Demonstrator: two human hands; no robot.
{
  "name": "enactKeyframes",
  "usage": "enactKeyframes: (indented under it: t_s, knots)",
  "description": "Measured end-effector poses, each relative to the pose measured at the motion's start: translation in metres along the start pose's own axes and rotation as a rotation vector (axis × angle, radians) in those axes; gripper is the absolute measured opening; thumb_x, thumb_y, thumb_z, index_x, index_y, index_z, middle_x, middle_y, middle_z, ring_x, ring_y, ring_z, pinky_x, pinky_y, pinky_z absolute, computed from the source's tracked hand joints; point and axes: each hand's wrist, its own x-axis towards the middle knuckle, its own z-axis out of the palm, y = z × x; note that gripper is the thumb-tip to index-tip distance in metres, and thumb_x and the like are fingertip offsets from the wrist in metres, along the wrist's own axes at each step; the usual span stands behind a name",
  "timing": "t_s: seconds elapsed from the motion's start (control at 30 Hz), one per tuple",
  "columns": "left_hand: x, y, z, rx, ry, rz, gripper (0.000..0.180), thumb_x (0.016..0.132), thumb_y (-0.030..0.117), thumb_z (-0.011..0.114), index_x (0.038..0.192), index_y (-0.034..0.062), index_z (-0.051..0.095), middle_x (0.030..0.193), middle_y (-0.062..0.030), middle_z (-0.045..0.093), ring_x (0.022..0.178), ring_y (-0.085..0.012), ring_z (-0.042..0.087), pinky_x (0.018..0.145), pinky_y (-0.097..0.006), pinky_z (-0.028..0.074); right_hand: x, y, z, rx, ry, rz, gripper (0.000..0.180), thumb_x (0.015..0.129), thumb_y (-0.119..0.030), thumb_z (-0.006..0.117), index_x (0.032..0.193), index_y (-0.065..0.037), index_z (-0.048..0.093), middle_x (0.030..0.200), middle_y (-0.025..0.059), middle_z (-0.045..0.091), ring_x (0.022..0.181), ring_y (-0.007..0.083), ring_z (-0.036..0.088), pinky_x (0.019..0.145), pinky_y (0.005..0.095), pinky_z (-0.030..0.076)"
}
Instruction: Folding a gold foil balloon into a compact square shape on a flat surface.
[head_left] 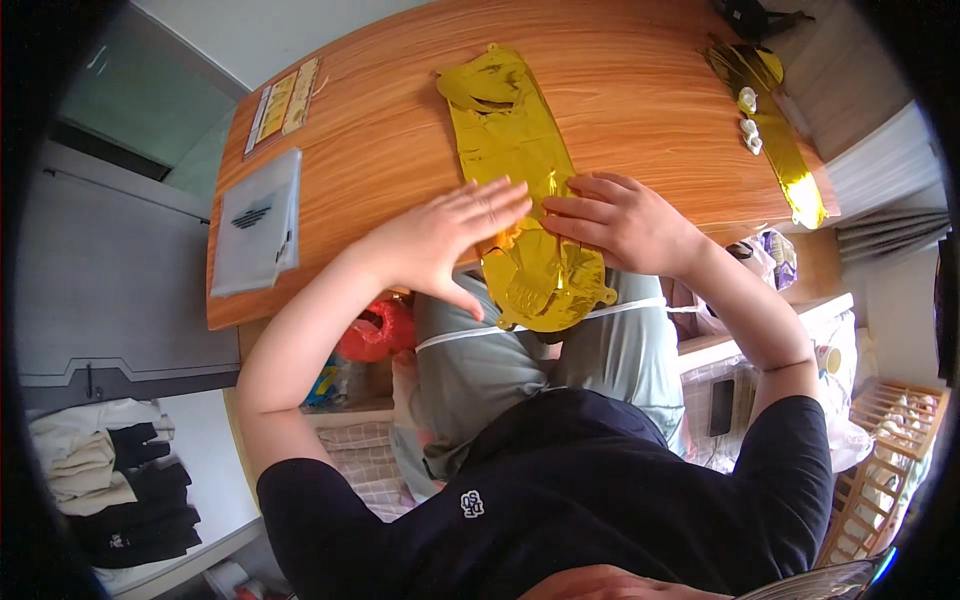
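A flat gold foil balloon (512,135) lies lengthwise on the wooden table, and its rounded near end hangs over the front edge above my lap. My left hand (445,235) rests on the balloon's left side, fingers stretched out and thumb spread away toward me. From the right, my right hand (628,220) lies on the foil, its fingers extended across it with the palm down. Between the two hands the foil is creased and shiny. The balloon's far end is crumpled and partly folded over.
At the table's right edge lie another gold foil piece (790,160) and small white bundles (750,130). A clear plastic folder (257,225) and a printed card (283,108) lie on the left of the wooden table (370,130). Below hangs a red item (380,332).
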Motion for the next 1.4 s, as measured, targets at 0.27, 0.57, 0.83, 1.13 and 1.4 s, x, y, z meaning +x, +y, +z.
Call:
enactKeyframes:
  t_s: [0.27,0.57,0.83,1.13,1.4]
  knots:
    - [0.005,0.013,0.030,0.115,0.073,-0.052,0.073,0.092,0.010,0.062,0.159,0.0092,0.033,0.166,-0.0098,0.032,0.154,-0.0249,0.029,0.126,-0.046,0.027,0.000,-0.005,-0.001,0.000,0.027,-0.037,0.063,0.081,-0.022,0.073,0.142,-0.018,0.057,0.143,0.0038,0.060,0.124,0.0284,0.060,0.108,0.0439,0.047]
    - [0.003,0.016,0.031,0.074,0.143,-0.066,0.071,0.087,-0.004,0.048,0.156,0.0081,0.039,0.163,-0.0113,0.037,0.151,-0.0266,0.035,0.125,-0.045,0.029,-0.009,-0.007,0.004,0.435,0.070,0.293,0.051,0.073,-0.003,0.076,0.123,-0.008,0.063,0.126,0.0128,0.065,0.115,0.0331,0.066,0.090,0.0409,0.059]
    - [0.003,0.013,0.033,0.061,0.133,-0.061,0.075,0.082,-0.006,0.048,0.156,0.0077,0.040,0.162,-0.0114,0.039,0.151,-0.0276,0.035,0.124,-0.045,0.029,-0.007,-0.001,0.008,0.314,0.174,0.104,0.039,0.073,-0.010,0.078,0.111,-0.006,0.068,0.120,0.0095,0.068,0.122,0.0302,0.064,0.098,0.0416,0.056]
    - [0.002,0.012,0.034,0.102,0.142,-0.037,0.062,0.092,0.003,0.049,0.154,0.0084,0.044,0.162,-0.0098,0.041,0.150,-0.0258,0.038,0.123,-0.046,0.032,-0.016,-0.002,0.010,0.225,0.216,0.071,0.041,0.072,-0.015,0.080,0.110,-0.007,0.071,0.123,0.0082,0.071,0.122,0.0299,0.064,0.104,0.0446,0.052]
    - [0.002,0.012,0.033,0.062,0.134,-0.041,0.071,0.086,-0.005,0.048,0.155,0.0083,0.042,0.163,-0.0104,0.038,0.151,-0.0264,0.035,0.125,-0.045,0.028,-0.016,-0.001,0.007,0.126,0.236,0.012,0.040,0.072,-0.019,0.079,0.110,-0.008,0.073,0.123,0.0079,0.072,0.121,0.0288,0.065,0.102,0.0427,0.053]
